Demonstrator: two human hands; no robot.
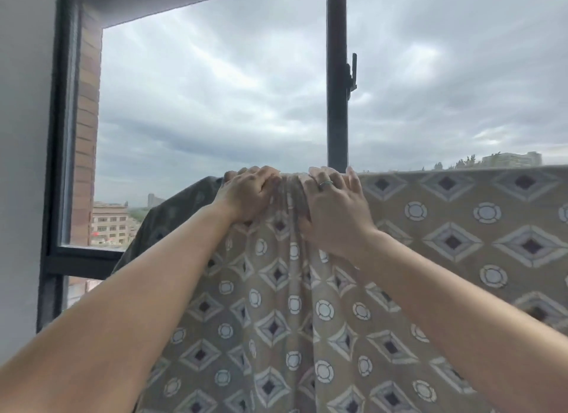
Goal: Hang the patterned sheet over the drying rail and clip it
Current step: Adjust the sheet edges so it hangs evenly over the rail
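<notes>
**laundry_q:** Window's wide open behind, grey sky, rooftops far off. Sheet's up tho?

**rail_guy:** Yep. Nearest, the patterned sheet [276, 320] hangs down w/ folds fanning from the top edge. Both hands sit there: left hand [246, 194] curled shut on a bunched bit of cloth, right hand [332, 203] pressed flatter on it, fingers hooked over the edge, ring on one. Prob pinching the gather so a clip can go on. No clip visible, rail itself hidden under fabric. Right of the hands the sheet's spread smooth; window frame [337, 105] stands behind.
</notes>
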